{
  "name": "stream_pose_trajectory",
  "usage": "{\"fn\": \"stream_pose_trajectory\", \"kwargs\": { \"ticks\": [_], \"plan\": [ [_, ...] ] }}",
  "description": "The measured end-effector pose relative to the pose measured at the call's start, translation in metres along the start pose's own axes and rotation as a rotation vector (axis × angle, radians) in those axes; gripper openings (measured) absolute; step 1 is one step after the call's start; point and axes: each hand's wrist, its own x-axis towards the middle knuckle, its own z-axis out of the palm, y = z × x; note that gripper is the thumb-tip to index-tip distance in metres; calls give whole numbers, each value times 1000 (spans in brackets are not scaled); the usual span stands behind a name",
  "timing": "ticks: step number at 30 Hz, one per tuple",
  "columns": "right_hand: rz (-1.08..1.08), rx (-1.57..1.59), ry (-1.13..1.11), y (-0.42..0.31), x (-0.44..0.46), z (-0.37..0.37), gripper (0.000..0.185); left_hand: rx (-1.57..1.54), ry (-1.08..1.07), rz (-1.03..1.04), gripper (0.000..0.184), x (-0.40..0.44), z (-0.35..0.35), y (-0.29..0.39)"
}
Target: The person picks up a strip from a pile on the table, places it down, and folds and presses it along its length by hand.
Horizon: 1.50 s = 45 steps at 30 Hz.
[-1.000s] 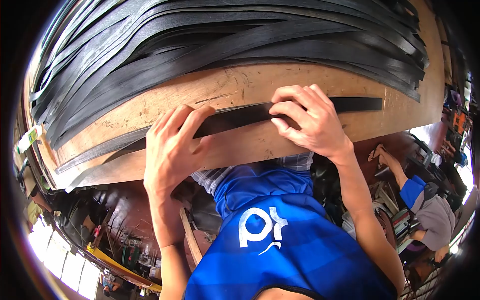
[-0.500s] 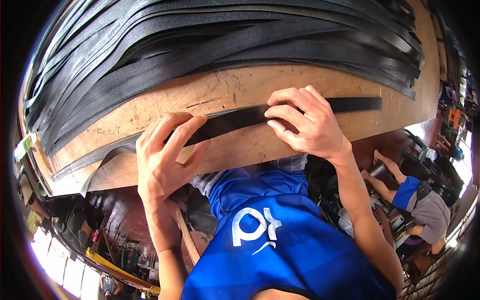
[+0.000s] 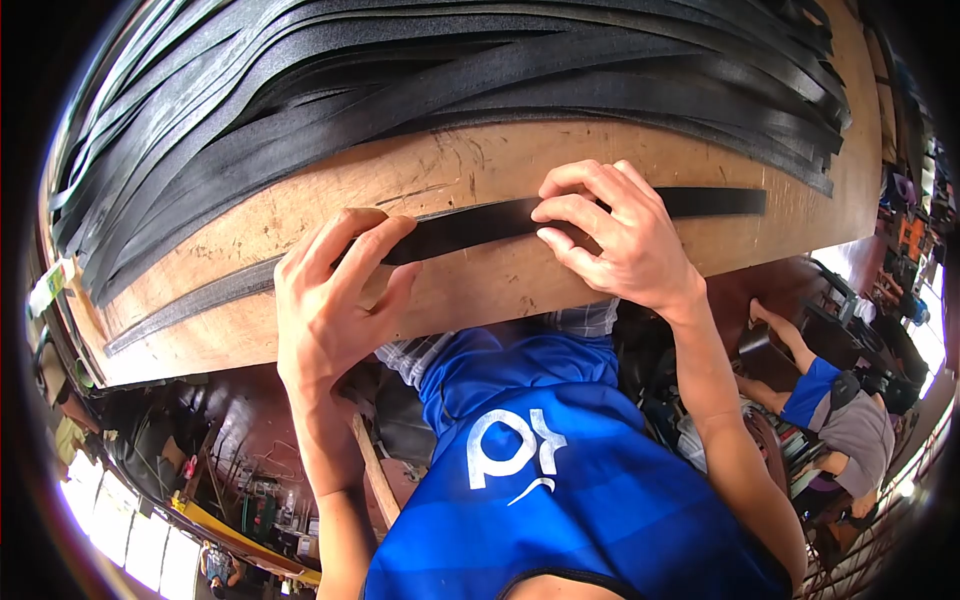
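A long black strip (image 3: 470, 230), leather-like, lies lengthwise along the front of a wooden board (image 3: 480, 285). My left hand (image 3: 335, 295) is curled over the strip left of its middle, with the thumb on the near side and the fingers on the far side. My right hand (image 3: 615, 235) pinches the strip further right, fingertips on its surface and edge. To the right of that hand the strip's squared end lies flat. On the left the strip runs out from under my left hand toward the board's left corner; whether it is one layer or two there, I cannot tell.
A large heap of black strips (image 3: 400, 95) covers the far part of the board. Below right, another person (image 3: 845, 415) in a grey top is among shelves and clutter. A wooden stick (image 3: 375, 475) leans beside my left forearm.
The loose left part of the strip, which hung twisted over the board's front edge, no longer hangs there. My hands have shifted only slightly, still on the strip.
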Motion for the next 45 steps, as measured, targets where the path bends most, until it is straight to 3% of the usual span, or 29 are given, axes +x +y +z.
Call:
{"fn": "stream_pose_trajectory", "kwargs": {
  "ticks": [45],
  "plan": [
    [21,10,-77,-16,14,16,19,65,-82,-34,48,7,-4,8]
  ]
}}
